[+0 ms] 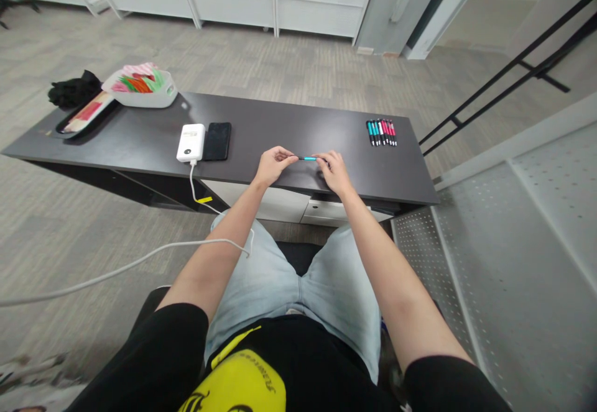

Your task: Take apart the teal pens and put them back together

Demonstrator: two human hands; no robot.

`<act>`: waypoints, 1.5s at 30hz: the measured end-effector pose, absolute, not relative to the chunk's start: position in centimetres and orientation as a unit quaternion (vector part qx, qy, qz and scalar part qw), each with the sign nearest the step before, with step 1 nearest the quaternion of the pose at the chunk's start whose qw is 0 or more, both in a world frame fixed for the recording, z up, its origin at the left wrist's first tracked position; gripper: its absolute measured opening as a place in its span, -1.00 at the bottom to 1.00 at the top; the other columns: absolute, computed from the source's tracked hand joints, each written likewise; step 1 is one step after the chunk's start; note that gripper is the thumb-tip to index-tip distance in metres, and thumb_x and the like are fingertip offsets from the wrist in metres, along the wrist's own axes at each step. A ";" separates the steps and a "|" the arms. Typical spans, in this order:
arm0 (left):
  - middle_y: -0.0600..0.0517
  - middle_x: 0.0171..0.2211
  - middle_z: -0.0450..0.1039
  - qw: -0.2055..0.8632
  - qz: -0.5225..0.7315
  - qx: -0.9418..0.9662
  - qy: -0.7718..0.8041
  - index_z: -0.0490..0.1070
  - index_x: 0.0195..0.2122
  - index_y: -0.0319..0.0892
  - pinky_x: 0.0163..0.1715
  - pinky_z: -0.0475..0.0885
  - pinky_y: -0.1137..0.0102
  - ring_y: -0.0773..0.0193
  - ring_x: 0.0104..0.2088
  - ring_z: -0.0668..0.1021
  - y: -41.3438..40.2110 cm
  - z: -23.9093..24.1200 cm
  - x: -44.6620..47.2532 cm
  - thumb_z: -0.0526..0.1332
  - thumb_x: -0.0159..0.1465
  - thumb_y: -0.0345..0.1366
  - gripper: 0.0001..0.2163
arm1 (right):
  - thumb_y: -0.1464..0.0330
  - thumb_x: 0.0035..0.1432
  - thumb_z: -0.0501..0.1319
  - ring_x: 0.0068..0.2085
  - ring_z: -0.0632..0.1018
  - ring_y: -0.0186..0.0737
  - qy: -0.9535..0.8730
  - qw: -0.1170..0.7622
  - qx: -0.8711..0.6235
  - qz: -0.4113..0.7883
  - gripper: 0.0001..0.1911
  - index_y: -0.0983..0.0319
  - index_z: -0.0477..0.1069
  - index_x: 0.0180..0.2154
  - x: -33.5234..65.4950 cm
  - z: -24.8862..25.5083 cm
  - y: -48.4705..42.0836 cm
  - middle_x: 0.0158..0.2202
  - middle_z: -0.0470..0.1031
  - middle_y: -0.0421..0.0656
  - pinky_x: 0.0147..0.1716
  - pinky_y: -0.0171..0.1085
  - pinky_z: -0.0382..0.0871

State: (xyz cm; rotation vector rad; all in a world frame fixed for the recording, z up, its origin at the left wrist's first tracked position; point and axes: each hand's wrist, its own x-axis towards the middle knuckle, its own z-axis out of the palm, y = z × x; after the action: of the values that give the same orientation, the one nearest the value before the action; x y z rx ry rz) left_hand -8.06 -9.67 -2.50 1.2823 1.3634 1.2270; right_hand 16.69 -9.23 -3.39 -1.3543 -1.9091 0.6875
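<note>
Up by the near edge of the long dark flat table [289, 120], side by side and a little apart: the left hand [273, 163] and the right hand [334, 173]. Lots of bare tabletop in front of them and on both sides, with the far edge well away.

Between them, a thin little pen with a bright blue-green middle [308, 158]. Lying level, left to right, low over the tabletop. Cannot tell if touching the wood. Both ends hidden in fingers.

On the left hand, fingers bent in, thumb and fingertips pinching the pen's left end. On the right hand, fingers curled, tips closed on the pen's right end, palm facing down.

To the left, well apart: a flat black phone [217, 141] just beside a white boxy power bank [191, 143]. From that, a white cable [140, 261] dropping off the near edge and running left over the floor.

To the right, near the far corner: a neat row of blue-green and pink pens [381, 132].

At the far left end: a white plastic basket of bright strips [170, 95], a long black tray [69, 127] just beside it, a lump of black cloth [72, 89] behind.

Past the right end: black metal rails [513, 64] and a grey metal sheet with small holes [513, 244].
</note>
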 end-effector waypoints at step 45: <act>0.04 -0.43 0.71 0.438 0.485 0.570 0.498 0.69 -0.47 0.08 -0.26 0.48 0.12 0.11 -0.38 0.56 -8.8 -4.2 -8.5 0.78 0.00 0.02 -0.67 | 0.13 0.48 0.44 0.03 0.79 0.21 -0.734 0.337 -0.511 0.295 -0.89 -0.03 0.69 -0.15 16.7 -4.4 -9.3 0.00 0.85 -0.03 0.17 0.14 0.68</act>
State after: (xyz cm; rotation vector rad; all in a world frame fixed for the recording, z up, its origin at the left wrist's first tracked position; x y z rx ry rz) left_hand -8.48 -8.84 -4.25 1.4179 1.2369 1.2046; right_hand 16.71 -9.26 -4.42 -1.3324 -1.9123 0.7692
